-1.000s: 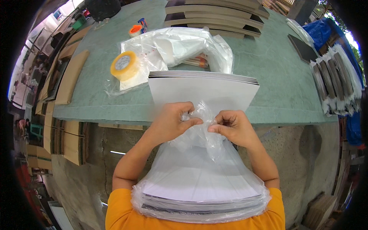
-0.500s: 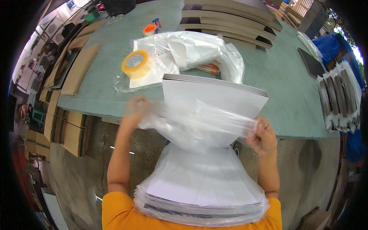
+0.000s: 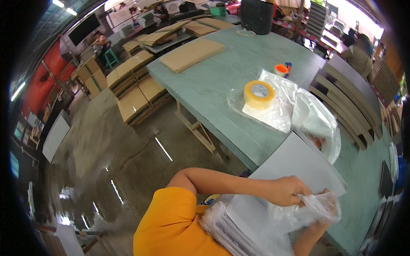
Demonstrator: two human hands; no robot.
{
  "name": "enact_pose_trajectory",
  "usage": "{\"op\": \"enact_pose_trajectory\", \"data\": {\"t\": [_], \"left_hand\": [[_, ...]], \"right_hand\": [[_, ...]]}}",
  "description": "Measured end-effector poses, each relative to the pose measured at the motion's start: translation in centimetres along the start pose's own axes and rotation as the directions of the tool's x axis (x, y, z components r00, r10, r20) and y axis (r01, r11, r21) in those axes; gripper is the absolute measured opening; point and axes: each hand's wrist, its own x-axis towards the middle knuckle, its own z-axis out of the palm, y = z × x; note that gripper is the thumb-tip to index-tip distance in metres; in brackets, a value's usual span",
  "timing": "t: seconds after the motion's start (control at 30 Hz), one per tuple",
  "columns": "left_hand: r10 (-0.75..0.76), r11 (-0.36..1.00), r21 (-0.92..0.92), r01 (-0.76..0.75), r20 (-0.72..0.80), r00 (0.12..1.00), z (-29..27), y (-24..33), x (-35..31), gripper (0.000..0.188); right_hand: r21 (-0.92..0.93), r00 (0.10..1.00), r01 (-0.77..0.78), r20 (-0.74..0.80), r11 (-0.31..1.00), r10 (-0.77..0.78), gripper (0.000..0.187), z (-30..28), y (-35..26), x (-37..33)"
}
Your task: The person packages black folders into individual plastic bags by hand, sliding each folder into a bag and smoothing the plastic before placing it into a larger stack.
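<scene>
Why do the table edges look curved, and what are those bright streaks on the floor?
Head view: the fisheye lens bends the pale green table's straight edges toward the dark round rim; the streaks are ceiling lights mirrored in the wet-looking grey concrete floor; the crinkled clear plastic bag in the left hand shows white glare and slight blur; daylight at top right is washed out.

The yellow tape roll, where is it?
In the head view, the tape roll sits on the green table, right of centre, on a clear plastic bag, near a small orange thing.
</scene>
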Motion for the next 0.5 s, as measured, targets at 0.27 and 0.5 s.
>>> {"op": "enact_pose_trajectory", "data": {"t": [0.27, 0.5], "left_hand": [[-0.304, 0.883, -0.180, 0.434, 0.487, 0.819, -2.3, 2.6, 0.4, 0.008], [0.101, 0.992, -0.127, -0.028, 0.611, 0.785, -3.1, 4.5, 0.2, 0.021]], "right_hand": [[-0.632, 0.635, 0.531, 0.738, 0.565, 0.229, 0.037, -1.7, 2.8, -0.3], [-0.600, 0.533, 0.780, 0.787, 0.180, 0.311, 0.040, -5.3, 4.4, -0.5]]}}
